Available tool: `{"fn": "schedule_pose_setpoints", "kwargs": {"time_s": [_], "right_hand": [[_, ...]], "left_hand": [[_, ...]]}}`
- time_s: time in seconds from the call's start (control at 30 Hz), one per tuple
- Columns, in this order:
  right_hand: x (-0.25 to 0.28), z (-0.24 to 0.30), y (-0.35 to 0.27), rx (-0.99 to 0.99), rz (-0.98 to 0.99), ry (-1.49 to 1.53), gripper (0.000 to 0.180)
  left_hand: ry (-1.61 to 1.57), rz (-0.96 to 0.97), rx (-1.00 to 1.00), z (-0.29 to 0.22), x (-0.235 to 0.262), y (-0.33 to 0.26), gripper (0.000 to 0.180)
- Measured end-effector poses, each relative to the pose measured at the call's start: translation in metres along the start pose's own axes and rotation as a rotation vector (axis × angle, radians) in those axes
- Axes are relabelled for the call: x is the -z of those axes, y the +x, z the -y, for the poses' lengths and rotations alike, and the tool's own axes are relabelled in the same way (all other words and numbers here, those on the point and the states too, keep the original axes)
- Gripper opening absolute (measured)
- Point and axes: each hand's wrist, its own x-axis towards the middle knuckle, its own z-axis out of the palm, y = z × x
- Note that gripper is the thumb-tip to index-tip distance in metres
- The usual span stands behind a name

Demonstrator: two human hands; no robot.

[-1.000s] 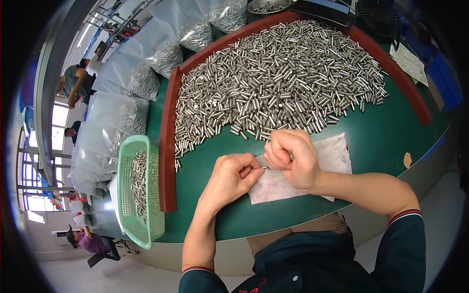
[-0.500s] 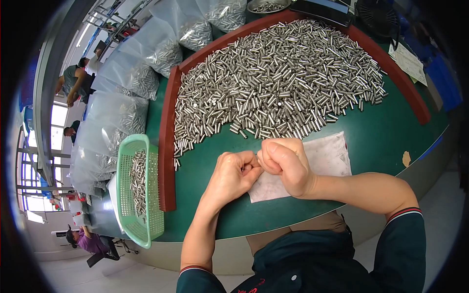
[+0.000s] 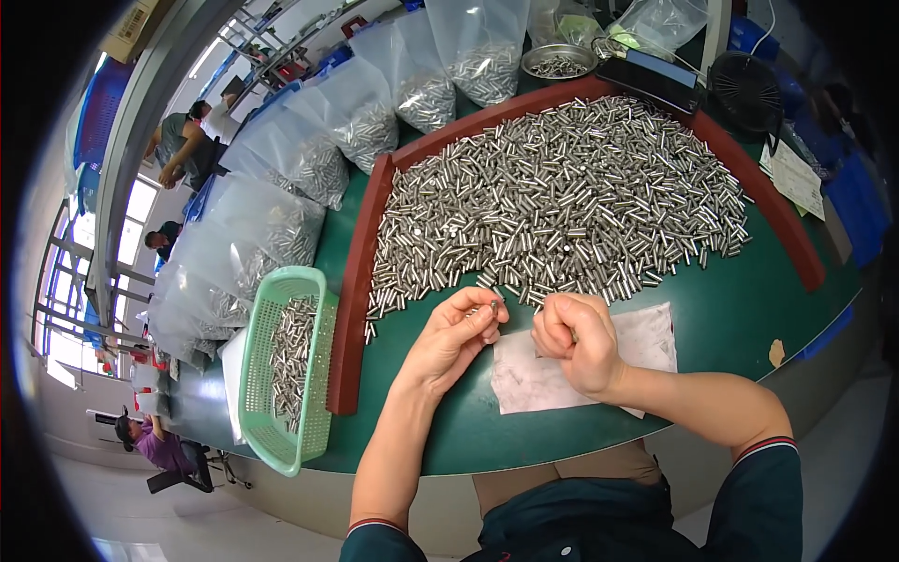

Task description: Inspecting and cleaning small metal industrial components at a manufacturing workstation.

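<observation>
Your hands work over a narrow strip of bare green table (image 3: 712, 328) between the near edge and the front of the heap of small metal cylinders (image 3: 562, 206). A red-brown raised border (image 3: 361, 272) walls that heap on your left and curves round the back and right, so open room lies only along the near strip and out toward your right. Beyond the border on your left sits a green mesh basket (image 3: 281, 375) holding more cylinders, and clear plastic bags (image 3: 281, 225) of them line the far left.

Your left hand (image 3: 449, 342) pinches one metal cylinder (image 3: 493, 306) between thumb and fingertips, the piece standing just above them, near the heap's front edge. Your right hand (image 3: 576, 342) is curled into a fist just beside it, over the white paper sheet (image 3: 562, 375); you cannot tell from here whether it holds anything. The two hands sit close but apart.
</observation>
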Motion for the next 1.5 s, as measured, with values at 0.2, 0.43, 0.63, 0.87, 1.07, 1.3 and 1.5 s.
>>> {"fn": "schedule_pose_setpoints", "kwargs": {"time_s": [0.2, 0.43, 0.63, 0.87, 1.07, 1.3, 1.5], "right_hand": [[0.001, 0.001, 0.002, -0.011, 0.007, 0.007, 0.034], [0.002, 0.003, 0.001, -0.029, 0.015, 0.036, 0.035], [0.003, 0.003, 0.001, -0.027, 0.028, 0.013, 0.035], [0.002, 0.001, 0.001, -0.033, 0.017, 0.025, 0.034], [0.005, -0.002, 0.002, -0.02, 0.019, -0.005, 0.035], [0.008, -0.001, 0.0, 0.037, 0.024, 0.087, 0.035], [0.009, -0.004, 0.001, 0.042, 0.012, 0.075, 0.034]], "left_hand": [[0.004, -0.026, 0.013, -0.002, -0.003, 0.001, 0.013], [-0.203, -0.278, -0.02, -0.022, 0.003, -0.004, 0.028], [0.837, -0.593, -0.389, -0.016, 0.019, 0.005, 0.016], [1.449, -0.428, -0.417, -0.008, 0.004, 0.009, 0.015], [1.385, -0.279, -0.341, -0.009, -0.003, -0.001, 0.009], [1.332, -0.043, -0.165, 0.0, -0.035, -0.013, 0.011], [1.314, -0.053, -0.147, 0.002, -0.033, -0.011, 0.011]]}}
